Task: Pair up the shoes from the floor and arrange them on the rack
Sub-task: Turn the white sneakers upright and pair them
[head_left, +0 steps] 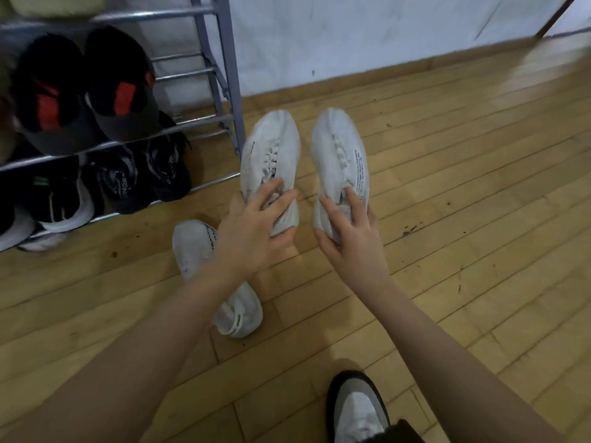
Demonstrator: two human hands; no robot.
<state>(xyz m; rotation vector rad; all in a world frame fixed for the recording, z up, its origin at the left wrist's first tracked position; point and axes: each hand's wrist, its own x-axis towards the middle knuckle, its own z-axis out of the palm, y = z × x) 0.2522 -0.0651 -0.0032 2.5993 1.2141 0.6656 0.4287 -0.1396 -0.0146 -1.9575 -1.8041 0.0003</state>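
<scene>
Two white sneakers sit side by side in the middle of the frame, held just above the wooden floor (447,219). The left hand (256,231) grips the heel end of the left white sneaker (271,148), fingers curled over its collar and thumb under the heel. The right hand (348,238) grips the heel end of the right white sneaker (342,148) the same way, fingers hooked into the opening. Both shoes run lengthwise up the frame, toes pointing away from the person toward the white wall (383,36), heels toward the person; they lie close and nearly parallel, apart by a narrow gap.

Below the left forearm, a third white shoe (192,247) lies on the floor, its long axis slanting from upper left to lower right, partly hidden by the arm.

At the upper left stands the metal shoe rack (224,75). One tier carries a black pair with red insoles (86,91); the tier beneath carries dark sneakers (140,174). At the bottom edge a grey-and-white shoe (358,407) shows.
</scene>
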